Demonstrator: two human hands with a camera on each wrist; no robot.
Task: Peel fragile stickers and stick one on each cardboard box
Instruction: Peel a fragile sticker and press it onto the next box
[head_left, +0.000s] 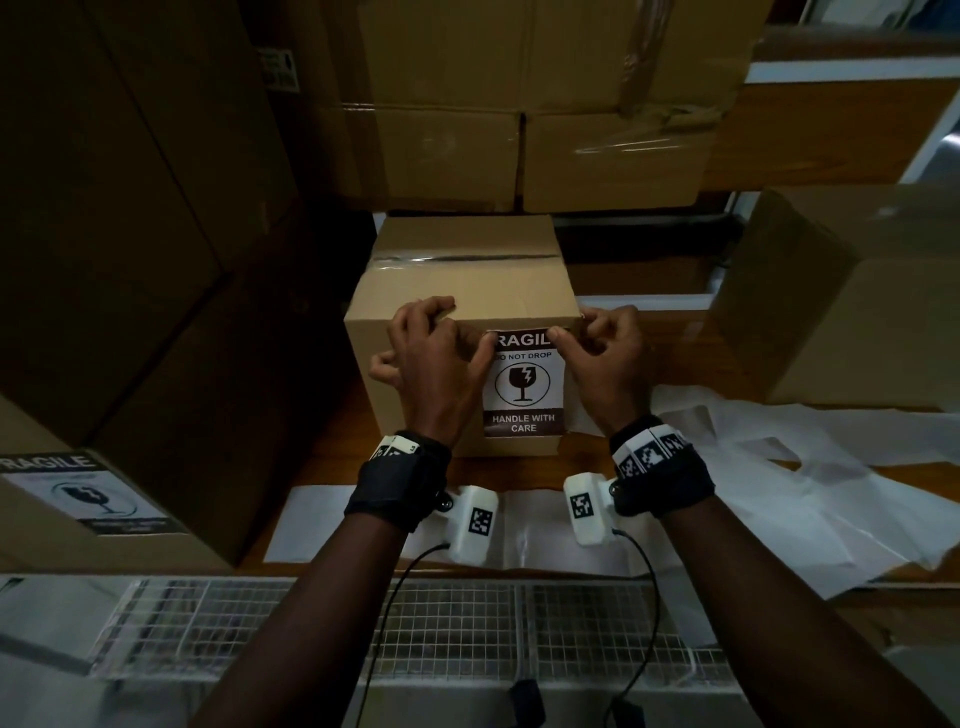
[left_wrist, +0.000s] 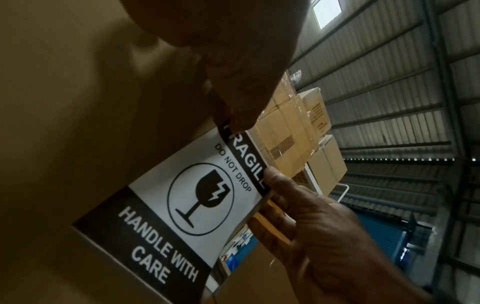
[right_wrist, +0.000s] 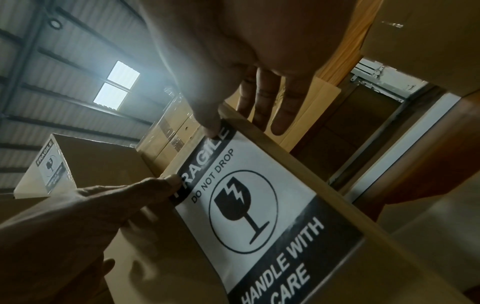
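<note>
Up against the near face of the small cardboard box (head_left: 457, 291) sits the fragile sticker (head_left: 523, 387), and both hands are working its top edge! That box stands on the wooden worktop (head_left: 332, 457), its top flaps taped shut, sticker upright on the side facing the person. Left hand (head_left: 431, 358) comes in at the sticker's upper left corner, thumb tip right on the black FRAGILE band, the other fingers curled over the box's top edge. Right hand (head_left: 605, 353) mirrors it at the upper right corner, thumb and forefinger closed on that corner. From the left wrist view the right-hand side of the sticker (left_wrist: 197, 203) appears to stand a little off the cardboard, though the angle makes that hard to judge. The right wrist view shows the sticker (right_wrist: 249, 207) lying close to the box's vertical edge, lower band reading HANDLE WITH CARE.

Over at the left, a larger box (head_left: 104, 514) already carries a fragile sticker (head_left: 78, 493) of its own. More cartons (head_left: 519, 104) are stacked behind, and another box (head_left: 841, 291) sits at the right. White backing sheets (head_left: 753, 493) lie spread across the worktop beneath the wrists, and a wire mesh panel (head_left: 363, 623) runs along the near edge.
</note>
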